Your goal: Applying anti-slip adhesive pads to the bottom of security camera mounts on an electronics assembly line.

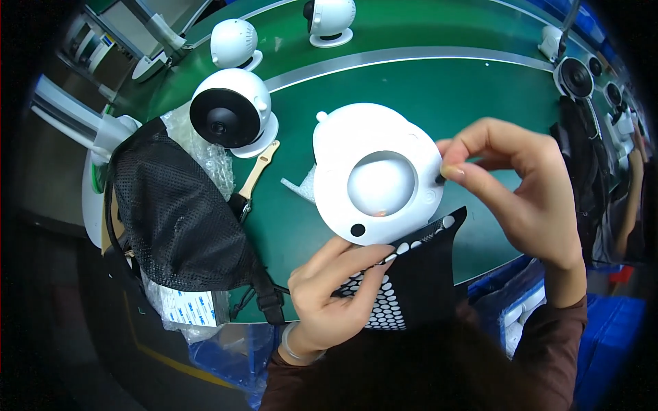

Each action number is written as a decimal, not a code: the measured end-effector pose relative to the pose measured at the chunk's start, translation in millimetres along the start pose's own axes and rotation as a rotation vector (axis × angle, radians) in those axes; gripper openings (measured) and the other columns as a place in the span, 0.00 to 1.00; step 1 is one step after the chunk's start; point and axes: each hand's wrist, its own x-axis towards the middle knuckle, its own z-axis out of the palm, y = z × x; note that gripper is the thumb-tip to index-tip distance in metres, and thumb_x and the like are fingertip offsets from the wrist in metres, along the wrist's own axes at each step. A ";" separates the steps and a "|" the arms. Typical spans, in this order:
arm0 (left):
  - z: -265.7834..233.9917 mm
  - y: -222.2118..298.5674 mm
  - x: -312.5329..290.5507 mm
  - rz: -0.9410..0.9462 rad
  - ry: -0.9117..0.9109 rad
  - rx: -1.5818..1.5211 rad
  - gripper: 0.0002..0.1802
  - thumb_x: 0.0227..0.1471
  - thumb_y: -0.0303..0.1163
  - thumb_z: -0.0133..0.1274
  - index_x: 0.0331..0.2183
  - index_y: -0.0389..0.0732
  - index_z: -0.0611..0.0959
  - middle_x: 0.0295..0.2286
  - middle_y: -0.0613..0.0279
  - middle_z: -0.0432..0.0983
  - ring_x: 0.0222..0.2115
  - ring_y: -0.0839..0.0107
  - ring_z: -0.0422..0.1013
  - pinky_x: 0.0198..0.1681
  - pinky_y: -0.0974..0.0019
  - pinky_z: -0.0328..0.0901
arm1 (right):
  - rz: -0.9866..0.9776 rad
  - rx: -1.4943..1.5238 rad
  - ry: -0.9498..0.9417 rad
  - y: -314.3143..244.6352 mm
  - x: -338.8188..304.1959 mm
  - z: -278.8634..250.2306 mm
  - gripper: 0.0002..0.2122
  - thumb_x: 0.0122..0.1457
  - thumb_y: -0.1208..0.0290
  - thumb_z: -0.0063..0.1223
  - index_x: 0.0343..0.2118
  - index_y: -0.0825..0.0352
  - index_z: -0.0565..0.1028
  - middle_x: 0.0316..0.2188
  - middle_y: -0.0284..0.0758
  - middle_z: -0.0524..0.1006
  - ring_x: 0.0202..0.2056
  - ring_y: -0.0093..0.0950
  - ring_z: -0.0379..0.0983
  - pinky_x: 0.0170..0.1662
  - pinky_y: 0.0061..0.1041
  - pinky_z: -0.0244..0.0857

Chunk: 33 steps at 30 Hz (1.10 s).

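A white rounded plastic housing (336, 144) with a large round opening sits in front of me on the green surface. One black round pad (358, 230) is on its lower left. My right hand (524, 178) is closed, thumb and forefinger pinching a small black pad (440, 179) against the housing's right edge. Just below the housing, my left hand (339, 291) is closed on a black sticker sheet (425, 274) with rows of pale round spots. One edge of that sheet curls up under the housing's rim.
A white camera (236, 113) with a black front stands at upper left, with more white cameras (234, 42) beyond. A black mesh bag (178, 205) lies over bubble wrap (209, 157) at left, beside a beige strap (259, 170). Blue bins (606, 335) are at lower right.
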 end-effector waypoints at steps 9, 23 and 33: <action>3.5 -3.8 0.7 0.061 0.000 0.052 0.11 0.29 0.14 0.54 0.23 0.33 0.79 0.23 0.54 0.73 0.22 0.69 0.71 0.24 0.75 0.64 | 0.037 0.003 0.036 6.6 -12.2 11.9 0.02 0.47 0.80 0.51 0.24 0.72 0.71 0.21 0.32 0.73 0.26 0.17 0.70 0.33 0.15 0.64; 2.1 -4.2 1.6 0.077 -0.007 0.044 0.11 0.27 0.13 0.53 0.22 0.33 0.79 0.23 0.54 0.73 0.22 0.68 0.71 0.24 0.74 0.64 | 0.002 -0.035 0.091 4.5 -12.7 18.0 0.03 0.47 0.79 0.52 0.24 0.72 0.72 0.21 0.31 0.73 0.24 0.16 0.70 0.28 0.12 0.63; 1.4 -5.9 0.4 0.076 -0.024 0.020 0.11 0.27 0.13 0.54 0.22 0.32 0.79 0.23 0.53 0.74 0.22 0.68 0.72 0.24 0.75 0.64 | 0.008 -0.136 0.103 10.1 -16.4 18.1 0.08 0.49 0.82 0.47 0.34 0.71 0.68 0.20 0.31 0.73 0.24 0.16 0.68 0.26 0.12 0.60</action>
